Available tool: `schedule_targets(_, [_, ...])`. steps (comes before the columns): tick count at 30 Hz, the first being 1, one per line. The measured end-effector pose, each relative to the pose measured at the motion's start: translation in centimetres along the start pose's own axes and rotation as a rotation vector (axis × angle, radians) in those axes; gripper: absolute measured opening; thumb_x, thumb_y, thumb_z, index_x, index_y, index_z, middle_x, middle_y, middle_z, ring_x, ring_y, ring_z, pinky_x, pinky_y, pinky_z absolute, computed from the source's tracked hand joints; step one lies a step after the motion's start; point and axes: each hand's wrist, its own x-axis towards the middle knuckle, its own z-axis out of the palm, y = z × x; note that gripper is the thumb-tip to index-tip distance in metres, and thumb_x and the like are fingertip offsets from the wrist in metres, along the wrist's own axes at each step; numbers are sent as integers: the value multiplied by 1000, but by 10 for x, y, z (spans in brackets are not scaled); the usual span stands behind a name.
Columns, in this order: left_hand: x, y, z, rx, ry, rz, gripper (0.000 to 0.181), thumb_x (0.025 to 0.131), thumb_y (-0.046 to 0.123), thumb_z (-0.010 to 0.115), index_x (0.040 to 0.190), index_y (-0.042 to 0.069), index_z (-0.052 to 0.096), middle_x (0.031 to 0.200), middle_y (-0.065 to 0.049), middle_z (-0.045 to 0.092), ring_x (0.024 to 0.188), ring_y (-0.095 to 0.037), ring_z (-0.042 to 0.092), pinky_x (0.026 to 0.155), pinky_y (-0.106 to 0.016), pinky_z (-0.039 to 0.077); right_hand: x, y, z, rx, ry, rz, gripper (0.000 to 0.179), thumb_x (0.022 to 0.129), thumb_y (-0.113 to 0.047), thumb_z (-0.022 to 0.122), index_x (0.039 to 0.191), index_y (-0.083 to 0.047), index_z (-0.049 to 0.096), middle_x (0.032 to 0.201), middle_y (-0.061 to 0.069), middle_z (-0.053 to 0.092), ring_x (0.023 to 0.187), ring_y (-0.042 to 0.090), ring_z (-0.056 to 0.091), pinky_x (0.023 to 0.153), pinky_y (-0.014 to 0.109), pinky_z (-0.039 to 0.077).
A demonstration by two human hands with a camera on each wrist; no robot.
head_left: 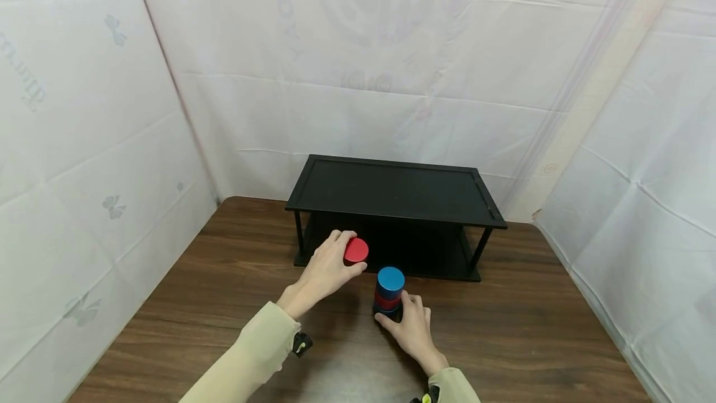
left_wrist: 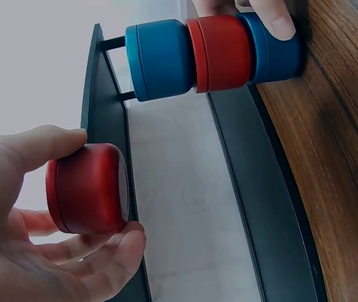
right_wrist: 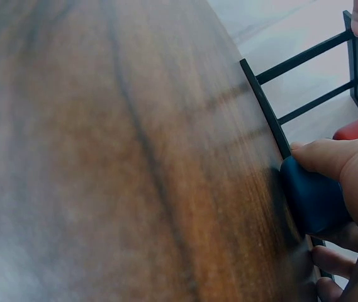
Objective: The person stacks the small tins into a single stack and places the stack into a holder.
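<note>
My left hand (head_left: 324,273) pinches a small round red tin (head_left: 356,250) (left_wrist: 94,189) between thumb and fingers, raised off the table. To its right stands a column of three similar tins: a blue one (head_left: 390,279) on top, a red one (left_wrist: 224,53) in the middle, a dark blue one (right_wrist: 314,198) at the bottom. The thumb and fingers of my right hand (head_left: 414,328) grip the bottom blue tin, which sits on the table. The held red tin is apart from the stack, up and to its left in the head view.
Just behind the stack is a black two-level rack (head_left: 391,188) with thin posts and a lower shelf. Everything stands on a dark wooden table (head_left: 235,278). White sheeting (head_left: 358,79) hangs at the back and both sides.
</note>
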Motion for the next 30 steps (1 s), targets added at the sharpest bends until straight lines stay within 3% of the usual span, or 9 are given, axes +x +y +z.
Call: schedule_targets(30, [2,19,10,-41,-36,43,57,77,35,69,123,9,48,105,-5,53,81,-13,57,67,-25,50,2,1,0,-2,-10,5,56,70,-42,73,113,-12,54,101,3,61,101,19,45,77,41,27])
